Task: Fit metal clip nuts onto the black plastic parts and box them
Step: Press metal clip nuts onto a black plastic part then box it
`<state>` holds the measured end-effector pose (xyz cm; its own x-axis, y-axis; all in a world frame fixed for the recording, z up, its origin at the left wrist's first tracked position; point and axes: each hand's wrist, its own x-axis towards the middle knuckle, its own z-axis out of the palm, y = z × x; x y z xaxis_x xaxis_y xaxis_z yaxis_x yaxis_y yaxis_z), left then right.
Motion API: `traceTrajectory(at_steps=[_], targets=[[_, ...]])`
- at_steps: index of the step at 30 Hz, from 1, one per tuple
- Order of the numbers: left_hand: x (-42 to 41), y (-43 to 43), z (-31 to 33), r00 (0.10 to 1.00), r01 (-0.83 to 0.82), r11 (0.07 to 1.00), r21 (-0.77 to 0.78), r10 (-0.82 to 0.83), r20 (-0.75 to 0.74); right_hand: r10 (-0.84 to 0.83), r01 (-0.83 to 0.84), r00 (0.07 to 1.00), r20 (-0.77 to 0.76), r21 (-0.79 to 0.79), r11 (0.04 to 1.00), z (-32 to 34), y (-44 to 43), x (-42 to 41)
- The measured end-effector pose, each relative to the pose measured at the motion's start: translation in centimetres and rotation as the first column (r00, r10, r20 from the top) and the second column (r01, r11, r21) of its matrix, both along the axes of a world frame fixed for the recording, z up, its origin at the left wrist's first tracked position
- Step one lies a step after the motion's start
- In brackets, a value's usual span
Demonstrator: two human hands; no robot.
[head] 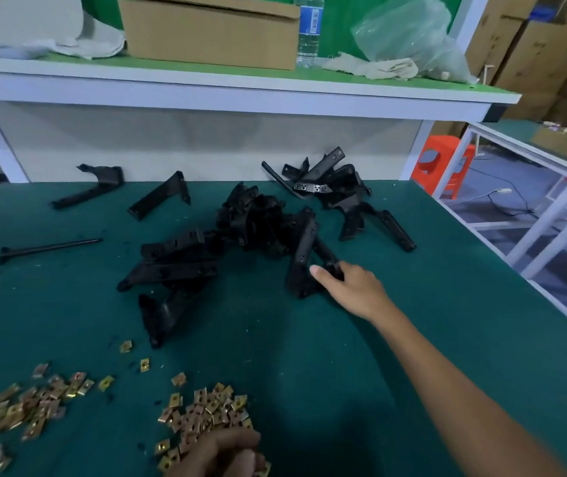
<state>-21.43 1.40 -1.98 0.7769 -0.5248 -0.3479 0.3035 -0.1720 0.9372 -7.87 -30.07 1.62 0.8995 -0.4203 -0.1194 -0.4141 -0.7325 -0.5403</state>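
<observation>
The right hand [351,287] reaches out over the green worktop [309,356] to the near right edge of the main pile of black parts [258,222]. Its fingers are curled round one part [325,251] and its thumb lies straight against the neighbouring long piece [304,249]. The forearm crosses the worktop diagonally from the lower right corner.

The left hand [220,456] sits at the bottom edge of the view, on the near side of a heap of gold nuts [213,407]. Its fingers are bunched together, but I cannot tell whether they pinch a nut. A second heap of nuts [34,404] spreads toward the left edge, blurred, with a few strays [144,364] between the heaps and the pile.

A smaller cluster of parts [327,180] leans on the white back panel [172,142] at the far edge. One of its pieces [395,228] stretches toward the right edge, which runs diagonally down to the right. Two lone parts [96,187] [161,196] lie near the back on the left, and a thin rod [51,247] lies near the left edge.

Bare green mat shows between the pile and the nuts, and in a wide strip between the forearm and the right edge.

A shelf [206,87] overhangs the back, carrying a box [206,32], a bottle [309,29], rags [371,68] and a plastic bag [409,36]. An orange stool [430,160] stands past the far right corner
</observation>
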Motion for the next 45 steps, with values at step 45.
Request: traceTrajectory(at_steps=[45], targets=[[-2.0,-1.2,-0.1,0.638,-0.126,0.829,0.545,-0.353,0.684,-0.55,-0.23,0.808,0.212,0.972,0.037,-3.1,11.1,-20.1]])
